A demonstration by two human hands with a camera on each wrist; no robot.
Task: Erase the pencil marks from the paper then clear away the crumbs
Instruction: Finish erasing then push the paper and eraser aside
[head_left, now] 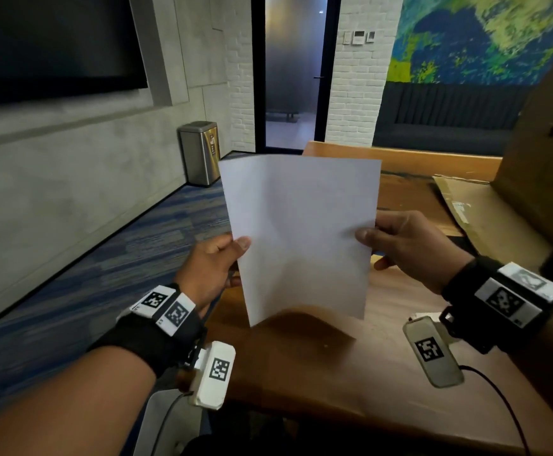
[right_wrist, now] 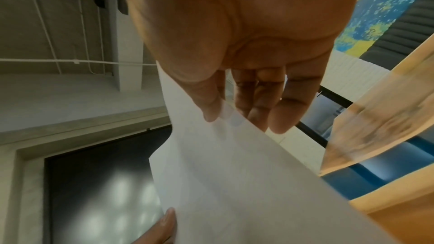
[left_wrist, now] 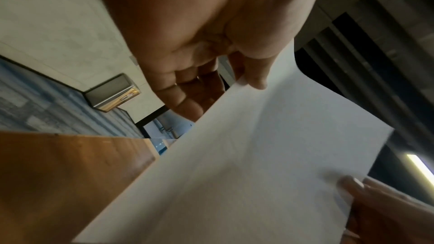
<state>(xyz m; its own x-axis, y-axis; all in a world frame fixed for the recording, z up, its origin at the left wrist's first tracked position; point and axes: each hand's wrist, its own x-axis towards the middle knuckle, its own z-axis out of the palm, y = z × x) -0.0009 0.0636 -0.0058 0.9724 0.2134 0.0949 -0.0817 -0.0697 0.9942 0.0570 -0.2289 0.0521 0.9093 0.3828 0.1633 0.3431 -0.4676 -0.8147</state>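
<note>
Paper (head_left: pixel 301 238), a single white sheet, was held upright in the air above the near corner of the wooden surface (head_left: pixel 383 373), lifted clear of it and tilted towards the face. Its left edge was pinched by the left hand (head_left: pixel 214 268), thumb on the near face and fingers behind; its right edge was pinched the same way by the right hand (head_left: pixel 410 248). The two-sided hold was probably chosen so that the sheet would stay taut and flat for inspection, or so that crumbs could be tipped off it over the floor beside the surface. No pencil marks could be made out on the near face, though the sheet was too blurred for certainty. No eraser and no crumbs could be seen. Flattened cardboard (head_left: pixel 485 209) lay farther back on the surface, beyond the sheet.
</note>
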